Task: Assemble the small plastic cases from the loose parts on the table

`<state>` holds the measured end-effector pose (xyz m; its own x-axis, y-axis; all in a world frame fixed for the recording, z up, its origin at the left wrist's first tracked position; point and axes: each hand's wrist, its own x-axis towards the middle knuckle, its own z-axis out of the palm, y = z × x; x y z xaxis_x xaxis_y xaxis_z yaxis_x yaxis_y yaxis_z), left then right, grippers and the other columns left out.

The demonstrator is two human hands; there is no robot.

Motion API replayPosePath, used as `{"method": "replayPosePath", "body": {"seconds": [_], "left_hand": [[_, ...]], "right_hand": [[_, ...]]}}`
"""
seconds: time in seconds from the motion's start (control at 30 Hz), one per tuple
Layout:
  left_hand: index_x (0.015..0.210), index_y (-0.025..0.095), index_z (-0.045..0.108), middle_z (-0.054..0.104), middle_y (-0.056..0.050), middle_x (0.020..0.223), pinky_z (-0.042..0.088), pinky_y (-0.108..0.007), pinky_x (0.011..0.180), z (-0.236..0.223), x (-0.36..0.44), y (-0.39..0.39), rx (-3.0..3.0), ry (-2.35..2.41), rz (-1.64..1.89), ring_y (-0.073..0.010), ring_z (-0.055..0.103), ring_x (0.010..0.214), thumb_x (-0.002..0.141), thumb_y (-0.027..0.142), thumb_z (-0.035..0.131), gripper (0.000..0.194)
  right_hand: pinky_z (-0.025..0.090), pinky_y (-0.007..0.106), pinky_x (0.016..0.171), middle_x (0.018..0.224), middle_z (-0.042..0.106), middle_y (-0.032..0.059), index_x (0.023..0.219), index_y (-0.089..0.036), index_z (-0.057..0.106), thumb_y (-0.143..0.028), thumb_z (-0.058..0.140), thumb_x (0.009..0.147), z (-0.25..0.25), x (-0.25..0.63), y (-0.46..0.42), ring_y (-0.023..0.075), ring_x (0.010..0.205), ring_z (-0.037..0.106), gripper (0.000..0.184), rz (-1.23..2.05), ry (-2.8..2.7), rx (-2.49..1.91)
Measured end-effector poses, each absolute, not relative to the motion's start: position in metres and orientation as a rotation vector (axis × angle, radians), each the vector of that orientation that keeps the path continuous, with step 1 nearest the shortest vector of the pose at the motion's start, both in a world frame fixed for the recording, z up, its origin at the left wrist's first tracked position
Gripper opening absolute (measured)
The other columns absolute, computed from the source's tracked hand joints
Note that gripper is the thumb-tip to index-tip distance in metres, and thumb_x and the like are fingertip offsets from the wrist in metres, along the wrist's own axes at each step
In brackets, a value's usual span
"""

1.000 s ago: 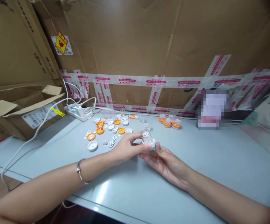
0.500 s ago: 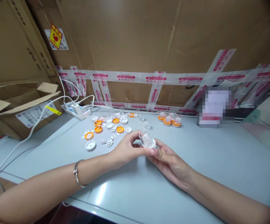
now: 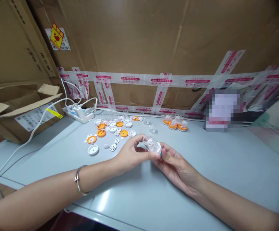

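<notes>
Between both hands, above the table, is a small clear plastic dome piece on a white ring base (image 3: 152, 145), tilted, with a bit of teal at its lower edge. My left hand (image 3: 135, 152) grips it from the left, thumb on the base's near side. From the right, my right hand (image 3: 174, 163) pinches the base, its thumb close to my left thumb. Left of the hands lie loose white rings (image 3: 93, 149), orange rings (image 3: 124, 133), white lattice pieces (image 3: 113, 147) and small clear parts (image 3: 153, 130).
Several finished-looking clear domes on orange bases (image 3: 173, 124) stand together at the back. A power strip (image 3: 79, 115) with cables and an open cardboard box (image 3: 21, 115) are at left. A pixelated upright object (image 3: 222, 110) stands at right, before a large cardboard wall (image 3: 129, 41).
The piece turned in my hands, its dome tipping leftward. My right fingers closed in around the base, and the view shifted slightly.
</notes>
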<state>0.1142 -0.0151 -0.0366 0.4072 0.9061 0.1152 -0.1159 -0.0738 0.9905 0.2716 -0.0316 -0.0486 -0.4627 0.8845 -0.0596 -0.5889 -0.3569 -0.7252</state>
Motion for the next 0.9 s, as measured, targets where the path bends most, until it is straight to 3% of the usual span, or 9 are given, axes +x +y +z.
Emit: {"method": "replayPosePath", "body": {"seconds": [0.17, 0.37, 0.6, 0.73, 0.9], "left_hand": [[0.078, 0.015, 0.053, 0.052, 0.002, 0.076, 0.039, -0.022, 0.065, -0.0384, 0.1179, -0.0176, 1.395, 0.770, 1.048, -0.0104, 0.048, 0.070, 0.063, 0.031, 0.076, 0.032], [0.075, 0.016, 0.050, 0.051, 0.003, 0.073, 0.038, -0.021, 0.063, -0.0410, 0.1198, -0.0206, 1.397, 0.781, 1.098, -0.0095, 0.047, 0.067, 0.065, 0.030, 0.074, 0.029], [0.085, 0.015, 0.061, 0.059, -0.002, 0.086, 0.044, -0.025, 0.074, -0.0407, 0.1196, -0.0207, 1.467, 0.776, 1.067, -0.0155, 0.055, 0.083, 0.069, 0.026, 0.071, 0.021], [0.089, 0.015, 0.066, 0.061, -0.005, 0.093, 0.044, -0.027, 0.079, -0.0417, 0.1193, -0.0208, 1.601, 0.781, 0.996, -0.0179, 0.056, 0.089, 0.075, 0.026, 0.066, 0.017], [0.092, 0.016, 0.066, 0.065, -0.005, 0.092, 0.044, -0.030, 0.083, -0.0403, 0.1172, -0.0187, 1.638, 0.839, 0.992, -0.0201, 0.058, 0.091, 0.074, 0.028, 0.067, 0.021]], "right_hand": [[0.044, 0.028, 0.088, 0.079, 0.064, -0.0008, 0.078, -0.020, 0.061, -0.026, 0.074, 0.070, -0.0462, 0.2679, -0.0356, 0.0139, 0.083, 0.059, 0.017, 1.876, -0.820, -0.603], [0.043, 0.028, 0.088, 0.077, 0.061, -0.0018, 0.077, -0.020, 0.062, -0.026, 0.072, 0.072, -0.0456, 0.2650, -0.0386, 0.0137, 0.085, 0.058, 0.013, 1.857, -0.814, -0.596], [0.047, 0.020, 0.074, 0.078, 0.063, -0.0018, 0.077, -0.019, 0.066, -0.020, 0.070, 0.071, -0.0471, 0.2641, -0.0391, 0.0091, 0.071, 0.056, 0.007, 1.913, -0.613, -0.619], [0.047, 0.020, 0.061, 0.078, 0.063, -0.0003, 0.084, -0.020, 0.068, -0.019, 0.060, 0.078, -0.0468, 0.2623, -0.0385, 0.0094, 0.064, 0.053, 0.009, 1.923, -0.530, -0.666], [0.046, 0.022, 0.060, 0.069, 0.062, 0.0006, 0.080, -0.018, 0.069, -0.032, 0.058, 0.083, -0.0447, 0.2634, -0.0346, 0.0108, 0.060, 0.053, 0.017, 1.962, -0.530, -0.729]]}}
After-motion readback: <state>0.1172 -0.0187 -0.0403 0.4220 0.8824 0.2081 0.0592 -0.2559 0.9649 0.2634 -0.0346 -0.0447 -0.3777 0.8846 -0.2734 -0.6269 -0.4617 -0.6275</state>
